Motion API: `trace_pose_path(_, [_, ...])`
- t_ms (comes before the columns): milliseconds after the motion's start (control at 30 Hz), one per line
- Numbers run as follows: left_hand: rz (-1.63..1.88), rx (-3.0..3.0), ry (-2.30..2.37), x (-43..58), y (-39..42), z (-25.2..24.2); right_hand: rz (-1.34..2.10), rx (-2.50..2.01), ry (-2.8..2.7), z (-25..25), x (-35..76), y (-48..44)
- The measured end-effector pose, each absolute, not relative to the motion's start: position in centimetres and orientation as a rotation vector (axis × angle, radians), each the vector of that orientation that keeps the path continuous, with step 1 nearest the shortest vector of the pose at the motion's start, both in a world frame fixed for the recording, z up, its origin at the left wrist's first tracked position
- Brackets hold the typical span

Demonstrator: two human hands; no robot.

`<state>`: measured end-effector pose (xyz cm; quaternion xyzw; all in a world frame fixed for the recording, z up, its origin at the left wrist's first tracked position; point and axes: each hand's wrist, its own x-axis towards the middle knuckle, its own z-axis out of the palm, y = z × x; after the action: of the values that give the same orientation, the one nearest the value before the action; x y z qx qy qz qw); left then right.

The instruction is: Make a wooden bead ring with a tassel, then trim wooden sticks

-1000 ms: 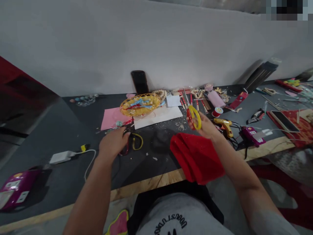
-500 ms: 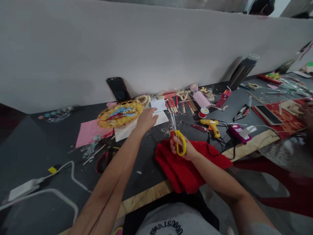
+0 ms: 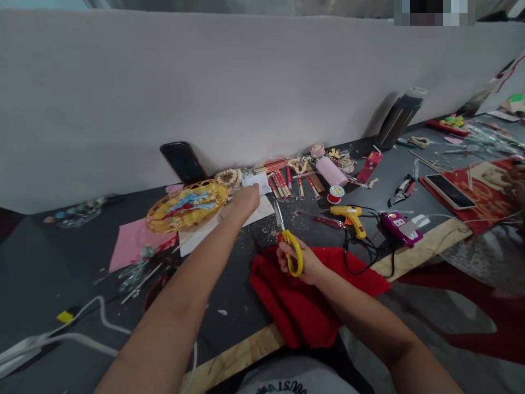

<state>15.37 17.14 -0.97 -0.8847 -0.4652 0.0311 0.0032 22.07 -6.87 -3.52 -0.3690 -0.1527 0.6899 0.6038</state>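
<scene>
My right hand (image 3: 305, 262) grips a pair of scissors (image 3: 296, 251) with yellow and red handles; the blades point away from me. Beneath it lies a red cloth (image 3: 293, 306) that drapes over the table's front edge. My left hand (image 3: 246, 201) is stretched forward, its fingers closed at the edge of a small white paper (image 3: 257, 182); the fingertips are partly hidden. Under that hand a larger white sheet (image 3: 262, 212) lies on the table. Just left of it sits a yellow woven basket (image 3: 153, 221) with blue and red pieces inside.
A yellow glue gun (image 3: 350, 218), a thread spool (image 3: 335, 194) and a purple device (image 3: 402, 229) lie to the right. A dark bottle (image 3: 400, 117) stands by the partition, where a phone (image 3: 182, 162) leans. Another person's hand (image 3: 517, 174) shows at far right. White cables (image 3: 102, 312) cross the left.
My left hand has come down onto the small white paper and its fingers have closed there. The right hand still holds the scissors. The view has shifted slightly.
</scene>
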Motion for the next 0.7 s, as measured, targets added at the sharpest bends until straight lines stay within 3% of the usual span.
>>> trace_pose_path(267, [0.031, -2.689, -1.530, 14.5, 17.3, 1.2, 1.616, -0.850, -0.337, -3.4, 22.3, -6.9])
trace_pose_path(567, [-1.031, -2.432, -1.699, 7.9, 17.8, 7.7, 1.614, -0.878, -0.339, -3.1, 22.4, -7.2])
trace_pose_path(700, [-1.058, -2.256, -1.757, 2.5, 17.7, 9.2, 1.609, -0.887, -0.345, -3.1, 22.4, -7.4])
